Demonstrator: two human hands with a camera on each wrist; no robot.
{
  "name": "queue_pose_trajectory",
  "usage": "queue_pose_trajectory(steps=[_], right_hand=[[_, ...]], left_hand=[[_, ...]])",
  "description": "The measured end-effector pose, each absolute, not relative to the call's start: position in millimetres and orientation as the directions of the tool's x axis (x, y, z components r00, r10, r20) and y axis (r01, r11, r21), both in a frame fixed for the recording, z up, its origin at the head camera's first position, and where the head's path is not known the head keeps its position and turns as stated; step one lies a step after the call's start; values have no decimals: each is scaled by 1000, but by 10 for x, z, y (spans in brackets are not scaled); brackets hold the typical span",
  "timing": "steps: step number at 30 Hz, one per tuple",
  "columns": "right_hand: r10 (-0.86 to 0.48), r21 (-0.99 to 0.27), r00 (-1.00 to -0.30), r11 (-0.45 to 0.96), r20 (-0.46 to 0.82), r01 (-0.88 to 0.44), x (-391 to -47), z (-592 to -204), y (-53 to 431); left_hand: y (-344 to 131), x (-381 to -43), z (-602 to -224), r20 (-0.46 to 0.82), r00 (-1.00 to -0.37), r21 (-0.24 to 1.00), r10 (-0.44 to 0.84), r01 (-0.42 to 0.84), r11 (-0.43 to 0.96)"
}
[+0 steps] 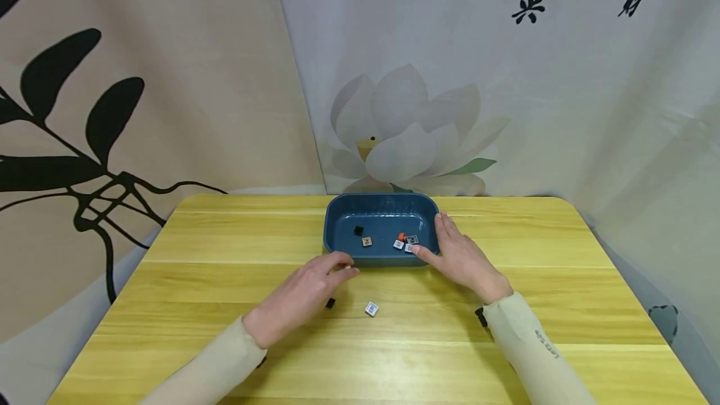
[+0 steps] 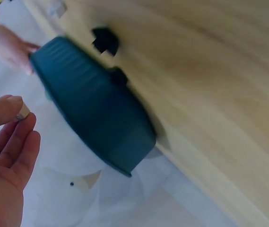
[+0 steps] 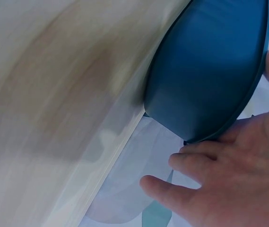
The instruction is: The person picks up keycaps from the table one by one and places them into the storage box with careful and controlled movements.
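Note:
A blue rectangular tray (image 1: 382, 262) stands near the table's far edge. Inside it lie several small square blocks, among them a black block (image 1: 359, 230), an orange piece (image 1: 402, 237) and a white printed block (image 1: 398, 245). At the tray's front left, my left hand (image 1: 311, 286) pinches a small pale block (image 2: 23, 112) between thumb and fingertips, raised above the rim. My right hand (image 1: 464, 262) holds the tray's right end, thumb over the front rim and fingers along the outer side. In the right wrist view, the lower fingers (image 3: 172, 191) extend past the tray's corner.
In front of the tray, a black block (image 1: 330, 303) lies beside my left hand, and a white printed block (image 1: 372, 309) sits to its right. The wooden table (image 1: 427, 355) ends just behind the tray, where a printed cloth (image 1: 225, 80) hangs.

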State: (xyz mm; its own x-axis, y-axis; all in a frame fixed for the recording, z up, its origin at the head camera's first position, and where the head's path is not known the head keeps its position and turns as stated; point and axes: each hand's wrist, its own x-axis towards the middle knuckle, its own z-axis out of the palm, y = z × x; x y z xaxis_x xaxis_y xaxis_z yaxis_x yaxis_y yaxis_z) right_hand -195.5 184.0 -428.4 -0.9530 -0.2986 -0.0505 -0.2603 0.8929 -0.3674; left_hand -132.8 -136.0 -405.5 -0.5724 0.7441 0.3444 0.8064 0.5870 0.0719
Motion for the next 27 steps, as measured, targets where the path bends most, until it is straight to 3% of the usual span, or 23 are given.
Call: queue_pose_trajectory(steps=[11,22,27], right_hand=[[-298,-363,-954,894,-44,-262,-1957,-4290,1854],[-299,-367,-953,892,-37,-266,-1954,-4279,1849],[-297,-367,-954,893,-44,-261,-1951,-4286,1849]], left_hand=[[-1223,-1544,-3894,459,-573,86,679,789,608],[-1071,-1746,-3853,483,-584,148,652,789,597],[-956,-1844,-3854,476,-623,198,621,764,614]])
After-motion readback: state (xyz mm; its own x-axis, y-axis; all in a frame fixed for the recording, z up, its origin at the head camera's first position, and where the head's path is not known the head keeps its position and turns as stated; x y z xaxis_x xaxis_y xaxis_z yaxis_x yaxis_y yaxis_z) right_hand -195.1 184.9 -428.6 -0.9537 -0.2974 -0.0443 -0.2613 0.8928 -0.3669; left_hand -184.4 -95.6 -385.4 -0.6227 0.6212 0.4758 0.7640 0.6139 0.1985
